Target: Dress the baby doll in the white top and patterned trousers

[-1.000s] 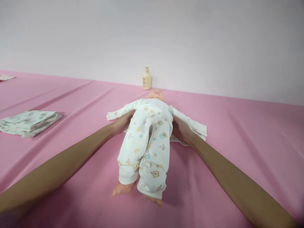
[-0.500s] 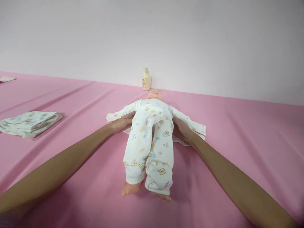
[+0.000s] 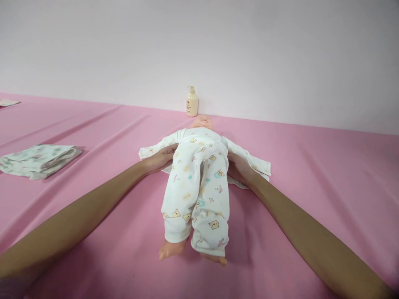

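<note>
A baby doll (image 3: 203, 121) lies on its back, feet towards me. It wears white baby trousers (image 3: 187, 178) printed with little bears and a white long-sleeved baby top (image 3: 170, 141), whose sleeves spread out to both sides. My left hand (image 3: 161, 158) is closed at the left side of the trousers near the hip, its fingertips tucked out of sight. On the opposite side, my right hand (image 3: 239, 167) grips the trousers' edge, with most of its fingers hidden behind the cloth. Both bare doll feet (image 3: 172, 249) stick out of the trouser legs.
A cream pump bottle (image 3: 192, 103) stands behind the doll's head, close to the pale wall (image 3: 280, 62). Folded printed cloth (image 3: 39, 161) lies at the left. Another light cloth (image 3: 8, 102) shows at the far left edge. Pink sheeting (image 3: 311, 174) with creases covers the surface.
Both hands keep their places at the doll's sides. The doll's right-hand trouser leg and foot have shifted slightly to the right, and the view has tilted a little.
</note>
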A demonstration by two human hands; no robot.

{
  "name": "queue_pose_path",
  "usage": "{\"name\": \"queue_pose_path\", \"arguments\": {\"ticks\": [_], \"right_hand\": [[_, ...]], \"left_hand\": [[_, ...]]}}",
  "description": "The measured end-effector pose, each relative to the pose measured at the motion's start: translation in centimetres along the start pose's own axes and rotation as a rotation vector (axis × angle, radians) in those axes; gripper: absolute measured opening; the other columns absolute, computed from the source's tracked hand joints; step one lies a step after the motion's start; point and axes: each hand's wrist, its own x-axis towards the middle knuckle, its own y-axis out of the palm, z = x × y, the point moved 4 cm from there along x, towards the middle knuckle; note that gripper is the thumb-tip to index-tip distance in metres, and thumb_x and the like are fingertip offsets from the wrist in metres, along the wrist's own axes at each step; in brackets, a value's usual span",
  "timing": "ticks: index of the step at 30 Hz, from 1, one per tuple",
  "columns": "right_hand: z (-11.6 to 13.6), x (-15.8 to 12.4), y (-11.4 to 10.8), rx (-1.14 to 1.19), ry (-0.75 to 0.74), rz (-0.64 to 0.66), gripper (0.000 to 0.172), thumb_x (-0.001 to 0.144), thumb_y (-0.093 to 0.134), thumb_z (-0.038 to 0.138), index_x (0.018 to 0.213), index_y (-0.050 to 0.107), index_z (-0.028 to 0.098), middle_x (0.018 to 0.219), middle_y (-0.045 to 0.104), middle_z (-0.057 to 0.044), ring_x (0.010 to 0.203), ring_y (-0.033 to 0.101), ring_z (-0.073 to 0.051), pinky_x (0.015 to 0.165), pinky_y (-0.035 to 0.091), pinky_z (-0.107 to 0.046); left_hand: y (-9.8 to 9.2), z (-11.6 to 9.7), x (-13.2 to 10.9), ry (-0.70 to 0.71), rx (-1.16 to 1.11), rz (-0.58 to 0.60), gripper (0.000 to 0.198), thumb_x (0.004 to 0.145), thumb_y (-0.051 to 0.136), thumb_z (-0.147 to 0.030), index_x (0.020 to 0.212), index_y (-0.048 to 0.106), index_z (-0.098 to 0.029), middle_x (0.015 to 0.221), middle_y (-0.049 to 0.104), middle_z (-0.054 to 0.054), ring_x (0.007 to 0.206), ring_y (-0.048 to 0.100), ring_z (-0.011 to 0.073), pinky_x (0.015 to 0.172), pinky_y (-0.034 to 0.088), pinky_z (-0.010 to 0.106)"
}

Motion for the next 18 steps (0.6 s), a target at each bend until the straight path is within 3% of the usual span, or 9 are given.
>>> {"name": "queue_pose_path", "arguments": {"ticks": [2, 8, 13, 18], "right_hand": [[-0.3, 0.0, 0.1, 0.032, 0.007, 0.066, 0.028, 0.089, 0.076, 0.034, 0.116, 0.075, 0.026, 0.119, 0.079, -0.007, 0.116, 0.068, -0.029, 0.106, 0.054, -0.043], [-0.8, 0.0, -0.2, 0.056, -0.046, 0.045, 0.046, 0.087, 0.084, 0.036, 0.131, 0.072, 0.029, 0.117, 0.081, -0.003, 0.113, 0.072, -0.027, 0.101, 0.058, -0.041], [-1.0, 0.0, -0.1, -0.012, -0.062, 0.088, 0.042, 0.086, 0.086, 0.041, 0.125, 0.076, 0.029, 0.111, 0.082, -0.005, 0.112, 0.073, -0.029, 0.098, 0.061, -0.042], [-1.6, 0.0, -0.2, -0.043, -0.045, 0.184, 0.034, 0.095, 0.078, 0.050, 0.121, 0.078, 0.028, 0.106, 0.083, -0.006, 0.108, 0.075, -0.028, 0.098, 0.060, -0.040]], "left_hand": [[0.2, -0.3, -0.1, 0.007, 0.050, 0.011, 0.064, 0.080, 0.088, -0.039, 0.139, 0.068, -0.023, 0.131, 0.076, 0.015, 0.126, 0.070, 0.0400, 0.100, 0.060, 0.050], [0.2, -0.6, -0.4, 0.047, 0.114, 0.014, 0.069, 0.076, 0.092, -0.036, 0.140, 0.068, -0.024, 0.129, 0.077, 0.015, 0.130, 0.068, 0.0409, 0.103, 0.061, 0.054], [0.1, -0.6, -0.5, 0.012, 0.135, 0.014, 0.076, 0.071, 0.095, -0.041, 0.138, 0.069, -0.018, 0.122, 0.081, 0.016, 0.125, 0.071, 0.0413, 0.101, 0.062, 0.051], [0.2, -0.6, -0.7, 0.003, 0.257, -0.039, 0.059, 0.076, 0.087, -0.045, 0.126, 0.075, -0.016, 0.109, 0.084, 0.012, 0.121, 0.071, 0.0430, 0.093, 0.064, 0.048]]}}
